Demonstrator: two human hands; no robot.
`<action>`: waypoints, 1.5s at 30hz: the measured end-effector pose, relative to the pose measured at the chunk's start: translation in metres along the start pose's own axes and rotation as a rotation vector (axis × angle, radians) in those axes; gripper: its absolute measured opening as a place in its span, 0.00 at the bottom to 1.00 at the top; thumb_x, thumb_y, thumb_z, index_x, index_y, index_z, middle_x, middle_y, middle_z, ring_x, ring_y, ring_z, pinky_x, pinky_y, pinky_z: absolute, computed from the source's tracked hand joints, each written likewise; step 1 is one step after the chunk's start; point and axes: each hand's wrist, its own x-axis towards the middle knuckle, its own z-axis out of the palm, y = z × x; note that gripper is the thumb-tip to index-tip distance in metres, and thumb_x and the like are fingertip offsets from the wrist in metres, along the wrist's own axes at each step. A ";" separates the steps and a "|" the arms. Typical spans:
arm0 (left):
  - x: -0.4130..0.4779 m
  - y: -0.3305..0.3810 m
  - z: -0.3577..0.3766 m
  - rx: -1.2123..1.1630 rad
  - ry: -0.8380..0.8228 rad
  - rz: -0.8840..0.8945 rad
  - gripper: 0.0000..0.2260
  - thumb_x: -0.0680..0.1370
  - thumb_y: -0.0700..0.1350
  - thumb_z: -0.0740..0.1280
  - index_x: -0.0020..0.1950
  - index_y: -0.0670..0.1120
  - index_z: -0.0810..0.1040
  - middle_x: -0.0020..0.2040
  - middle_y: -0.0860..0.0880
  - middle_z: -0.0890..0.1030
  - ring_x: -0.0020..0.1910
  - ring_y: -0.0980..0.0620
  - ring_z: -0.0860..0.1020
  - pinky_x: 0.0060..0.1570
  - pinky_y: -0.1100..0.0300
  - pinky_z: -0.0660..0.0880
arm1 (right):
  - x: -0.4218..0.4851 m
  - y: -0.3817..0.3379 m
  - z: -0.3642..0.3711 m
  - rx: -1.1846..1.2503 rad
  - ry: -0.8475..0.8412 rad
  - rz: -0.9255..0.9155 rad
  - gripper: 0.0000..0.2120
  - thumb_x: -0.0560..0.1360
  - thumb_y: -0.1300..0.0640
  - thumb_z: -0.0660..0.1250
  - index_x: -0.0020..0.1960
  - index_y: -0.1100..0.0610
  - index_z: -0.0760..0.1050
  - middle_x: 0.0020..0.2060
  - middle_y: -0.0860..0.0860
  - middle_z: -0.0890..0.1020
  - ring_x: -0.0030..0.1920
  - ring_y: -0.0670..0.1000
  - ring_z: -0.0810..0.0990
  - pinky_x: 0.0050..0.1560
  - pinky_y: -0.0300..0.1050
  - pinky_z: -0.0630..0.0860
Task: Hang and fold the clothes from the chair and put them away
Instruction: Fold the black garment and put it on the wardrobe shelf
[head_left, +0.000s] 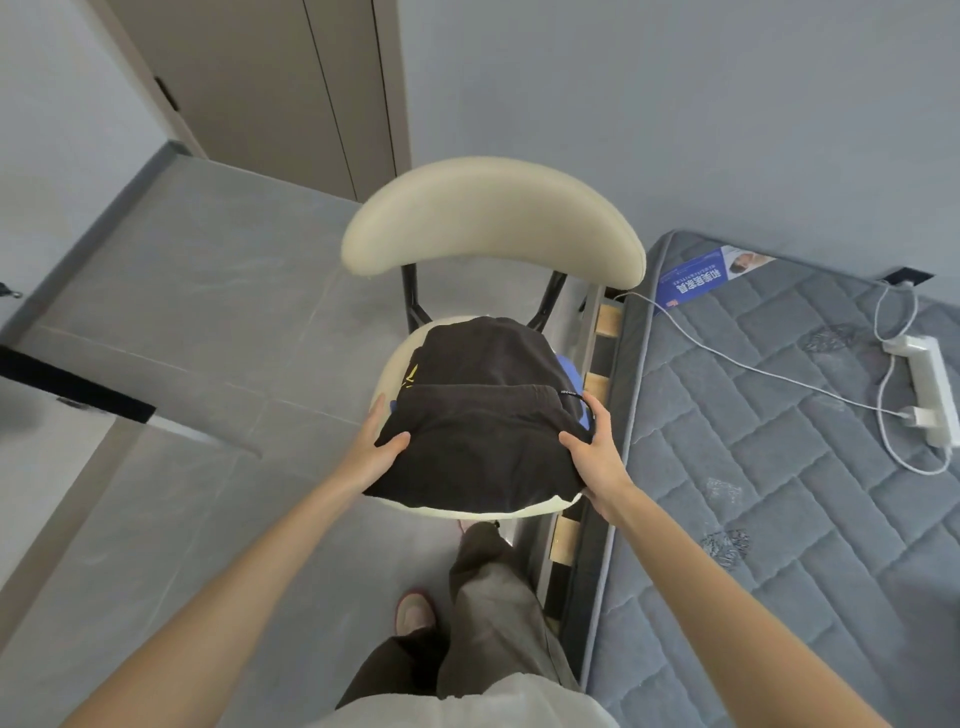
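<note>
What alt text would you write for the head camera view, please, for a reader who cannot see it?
A person's left hand and right hand grip opposite sides of a stack of dark clothes lying on the seat of a cream chair. A grey quilted mattress lies to the right, with a white power strip on it.

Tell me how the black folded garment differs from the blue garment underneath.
The black folded garment lies on top, mostly visible; the blue garment lies beneath, only edges showing. The left hand and right hand grip the black one; whether they touch the blue is unclear. Both sit on the cream chair.
</note>
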 end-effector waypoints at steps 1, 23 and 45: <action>-0.007 -0.004 -0.001 0.013 -0.034 0.034 0.29 0.81 0.46 0.61 0.78 0.55 0.50 0.77 0.54 0.58 0.75 0.51 0.59 0.65 0.62 0.58 | -0.006 0.002 -0.001 -0.012 -0.015 0.038 0.26 0.80 0.63 0.60 0.67 0.36 0.60 0.66 0.50 0.67 0.56 0.53 0.76 0.51 0.52 0.81; 0.082 0.013 0.011 -0.654 -0.050 -0.497 0.14 0.79 0.56 0.61 0.59 0.48 0.71 0.46 0.46 0.77 0.44 0.50 0.75 0.46 0.59 0.71 | 0.073 0.009 -0.006 0.706 -0.016 0.539 0.20 0.77 0.51 0.68 0.64 0.60 0.72 0.61 0.59 0.77 0.58 0.60 0.80 0.53 0.53 0.81; 0.177 -0.022 0.087 0.184 0.206 -0.276 0.38 0.76 0.63 0.61 0.77 0.53 0.43 0.73 0.42 0.60 0.67 0.36 0.67 0.66 0.42 0.66 | 0.187 0.064 0.031 -0.502 0.019 0.146 0.51 0.71 0.38 0.69 0.76 0.42 0.34 0.78 0.50 0.48 0.76 0.58 0.54 0.73 0.61 0.56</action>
